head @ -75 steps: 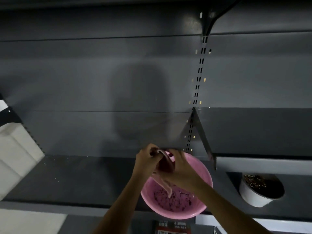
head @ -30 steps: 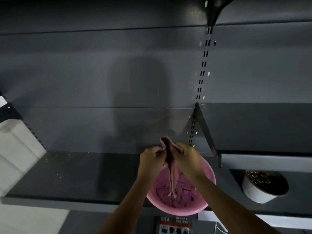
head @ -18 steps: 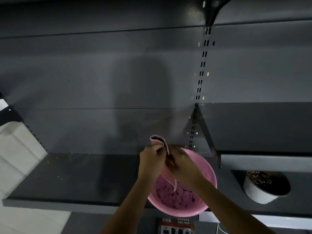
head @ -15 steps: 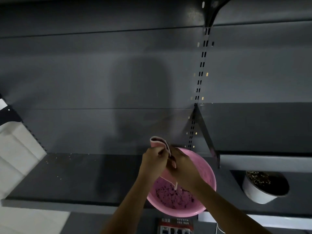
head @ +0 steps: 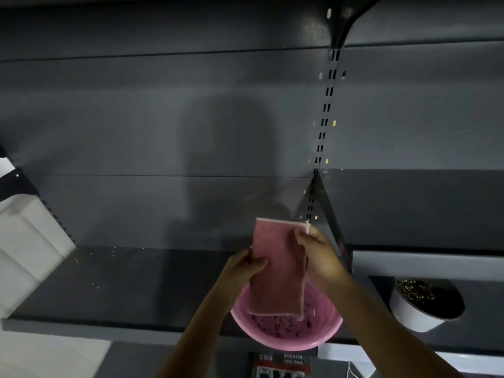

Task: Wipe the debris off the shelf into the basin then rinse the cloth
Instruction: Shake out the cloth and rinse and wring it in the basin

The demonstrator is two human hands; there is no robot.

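Head view is showing a pink rectangular cloth (head: 278, 268) with a pale stitched border, hanging flat and opened out. Its long axis is running up and down, with its lower end pointing into the round pink plastic basin (head: 289, 345) below the grip. The left hand (head: 245, 266) is pinching its left edge, and the right hand (head: 319, 255) is pinching the top right corner. The cloth is partly hiding dark flecks in the basin. Pale crumbs (head: 92, 255) are dotting the dark grey shelf (head: 109, 290) well left of the grip.

A dark packet (head: 282, 365) at the bottom edge bears pale lettering, too blurred to read.
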